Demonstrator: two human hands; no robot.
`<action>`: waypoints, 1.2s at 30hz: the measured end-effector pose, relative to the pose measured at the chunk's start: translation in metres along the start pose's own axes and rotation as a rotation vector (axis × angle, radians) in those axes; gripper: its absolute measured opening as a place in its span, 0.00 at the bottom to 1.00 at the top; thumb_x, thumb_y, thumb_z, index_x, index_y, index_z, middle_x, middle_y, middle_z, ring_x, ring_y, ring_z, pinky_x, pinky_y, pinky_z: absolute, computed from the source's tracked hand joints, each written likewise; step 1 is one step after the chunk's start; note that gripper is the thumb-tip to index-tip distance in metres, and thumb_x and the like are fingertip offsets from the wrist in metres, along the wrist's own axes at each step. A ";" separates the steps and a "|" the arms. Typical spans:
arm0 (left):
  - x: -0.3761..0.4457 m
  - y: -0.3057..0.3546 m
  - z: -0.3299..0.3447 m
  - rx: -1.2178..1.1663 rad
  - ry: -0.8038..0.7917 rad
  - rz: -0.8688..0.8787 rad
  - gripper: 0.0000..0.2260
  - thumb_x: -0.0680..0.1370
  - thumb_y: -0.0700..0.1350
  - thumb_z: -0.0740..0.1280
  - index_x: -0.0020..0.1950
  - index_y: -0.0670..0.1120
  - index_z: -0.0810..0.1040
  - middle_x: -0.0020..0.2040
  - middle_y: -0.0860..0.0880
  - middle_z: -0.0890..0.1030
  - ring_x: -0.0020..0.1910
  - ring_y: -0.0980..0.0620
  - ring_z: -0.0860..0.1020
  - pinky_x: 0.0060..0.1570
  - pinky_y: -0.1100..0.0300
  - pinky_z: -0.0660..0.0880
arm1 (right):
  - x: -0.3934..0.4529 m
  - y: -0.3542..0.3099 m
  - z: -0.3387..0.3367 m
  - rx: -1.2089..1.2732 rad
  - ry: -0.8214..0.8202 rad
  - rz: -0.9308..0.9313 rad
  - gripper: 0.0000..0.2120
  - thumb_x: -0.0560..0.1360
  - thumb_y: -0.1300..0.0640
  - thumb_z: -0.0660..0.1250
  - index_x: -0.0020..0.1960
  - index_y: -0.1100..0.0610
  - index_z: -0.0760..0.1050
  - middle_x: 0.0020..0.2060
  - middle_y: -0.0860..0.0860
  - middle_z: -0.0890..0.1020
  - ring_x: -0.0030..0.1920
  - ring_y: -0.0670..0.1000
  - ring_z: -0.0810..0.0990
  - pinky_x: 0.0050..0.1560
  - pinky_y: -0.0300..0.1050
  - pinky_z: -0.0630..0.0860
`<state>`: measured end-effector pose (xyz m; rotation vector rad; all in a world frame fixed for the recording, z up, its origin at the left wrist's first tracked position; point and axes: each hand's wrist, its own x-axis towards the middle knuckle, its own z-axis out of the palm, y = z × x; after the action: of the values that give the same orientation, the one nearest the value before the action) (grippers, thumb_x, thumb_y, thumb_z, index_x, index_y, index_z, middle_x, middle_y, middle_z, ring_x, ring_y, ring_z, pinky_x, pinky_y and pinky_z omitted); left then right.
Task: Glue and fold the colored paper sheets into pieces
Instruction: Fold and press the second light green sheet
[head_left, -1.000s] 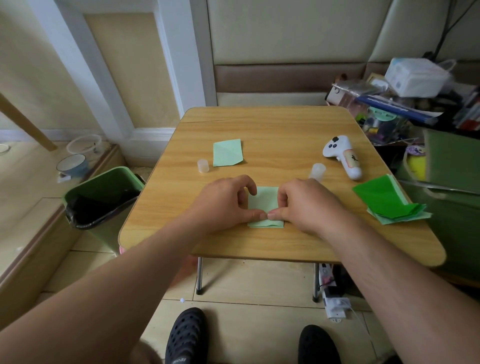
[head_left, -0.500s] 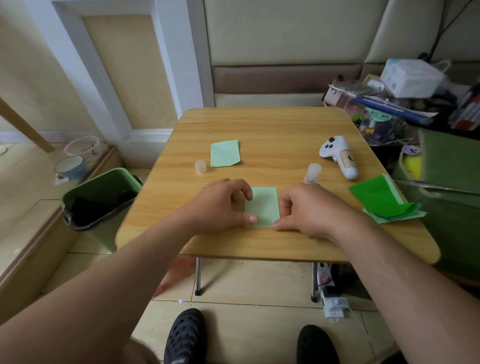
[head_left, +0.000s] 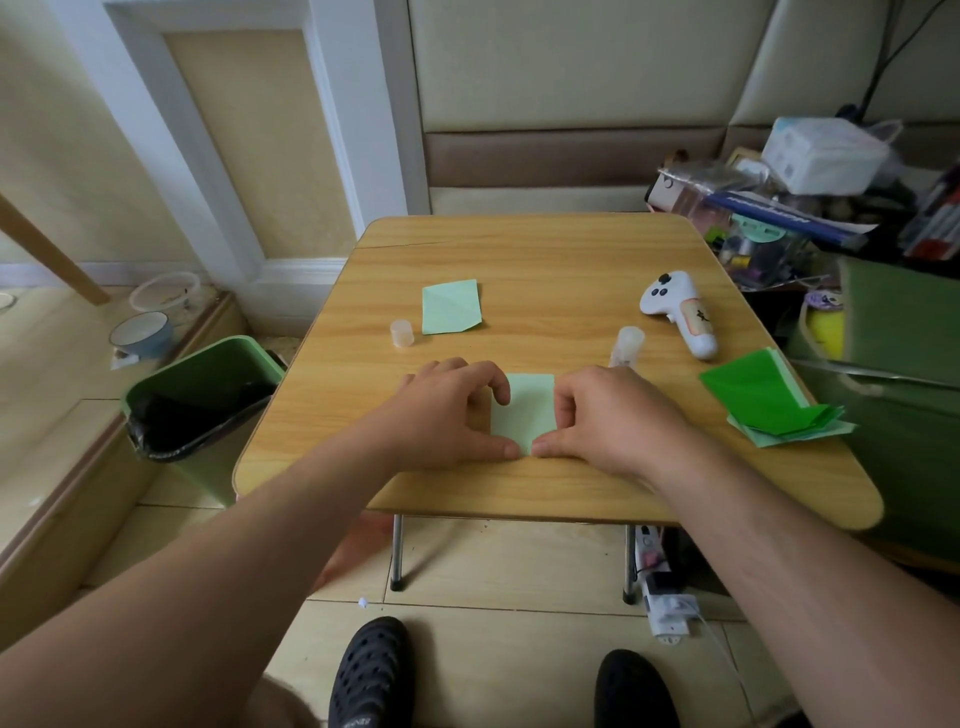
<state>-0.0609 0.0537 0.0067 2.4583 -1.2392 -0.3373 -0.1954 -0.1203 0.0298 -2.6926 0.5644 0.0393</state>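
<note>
- The left hand (head_left: 447, 415) lies on the table with its fingers curled; the thumb tip presses the near corner of the light green paper (head_left: 524, 410) and the curled index finger rests at the sheet's left edge.
- The right hand (head_left: 608, 415) mirrors it: fingers curled under, thumb tip pressing the same near corner from the right, the 2 thumbs almost touching.
- The light green paper lies flat on the wooden table (head_left: 545, 270), in its near half, between the 2 hands; its far edge is straight and its near end narrows to a point under the thumbs.
- Just beyond the right hand a small clear glue bottle (head_left: 626, 345) stands on the table.
- Farther back on the left lies a folded light green piece (head_left: 449, 306), with a small translucent cap (head_left: 402, 332) just beside its left edge.
- Near the right edge lies a white handheld controller (head_left: 680, 317), and nearer the person a stack of green paper sheets (head_left: 763, 400), dark green over light green.
- A green bin (head_left: 208, 374) with a black liner stands on the floor left of the table.
- 2 black shoes (head_left: 371, 675) show on the tiled floor below the table.
</note>
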 end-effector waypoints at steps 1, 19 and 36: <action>0.000 -0.001 -0.003 0.013 -0.016 0.003 0.26 0.65 0.69 0.77 0.56 0.65 0.70 0.53 0.59 0.73 0.56 0.53 0.71 0.57 0.52 0.66 | 0.000 0.001 -0.001 -0.001 0.000 0.000 0.20 0.66 0.39 0.82 0.39 0.51 0.75 0.36 0.45 0.80 0.40 0.47 0.79 0.37 0.47 0.75; 0.021 -0.007 0.015 0.078 0.271 -0.060 0.16 0.85 0.49 0.58 0.69 0.52 0.79 0.61 0.46 0.77 0.63 0.43 0.75 0.63 0.47 0.74 | 0.003 -0.009 0.005 0.052 0.010 0.050 0.19 0.83 0.53 0.56 0.73 0.50 0.67 0.53 0.51 0.80 0.46 0.55 0.79 0.44 0.49 0.78; 0.031 0.016 0.015 0.094 0.198 -0.177 0.14 0.82 0.52 0.58 0.63 0.50 0.78 0.59 0.47 0.76 0.63 0.42 0.73 0.63 0.45 0.71 | 0.019 -0.027 0.004 0.050 -0.057 0.158 0.19 0.79 0.60 0.55 0.69 0.54 0.68 0.51 0.54 0.76 0.50 0.57 0.78 0.52 0.54 0.80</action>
<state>-0.0601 0.0168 -0.0020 2.6149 -0.9796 -0.0796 -0.1671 -0.1033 0.0340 -2.5849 0.7486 0.1418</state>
